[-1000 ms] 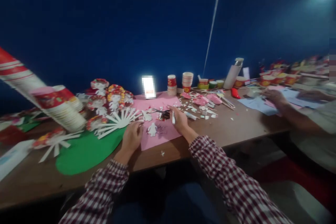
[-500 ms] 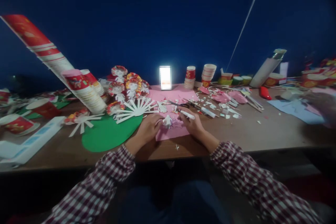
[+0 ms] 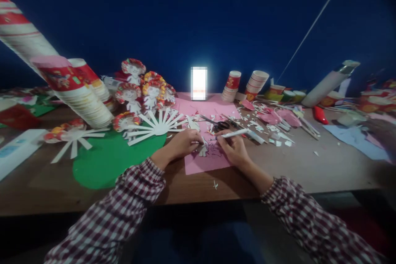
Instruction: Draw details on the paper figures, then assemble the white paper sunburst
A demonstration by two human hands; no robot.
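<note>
My left hand [image 3: 186,142] is closed at the fingertips on the top of a small white paper cutout figure [image 3: 202,151]. The figure rests over pink paper [image 3: 194,168] that bears dark scribbled lines. To the right, my right hand [image 3: 233,148] grips a slim white pen [image 3: 233,133], its tip end pointing left, close to the cutout but apart from it. Just beyond the hands lie dark-handled scissors [image 3: 222,125]. A white fan of paper strips [image 3: 161,128] sits left of them, partly over a green paper sheet [image 3: 114,167].
Stacked paper cups [image 3: 89,103] lean at the left, beside paper dolls with red and yellow frills [image 3: 153,90]. A bright phone [image 3: 199,83] stands at the back. White scraps [image 3: 275,136] scatter to the right, near a blue sheet [image 3: 355,140]. A blurred person's arm shows at the far right.
My right hand has turned the pen so that its tip end points left toward the cutout. My left fingers have moved onto the figure's top. The view has shifted closer.
</note>
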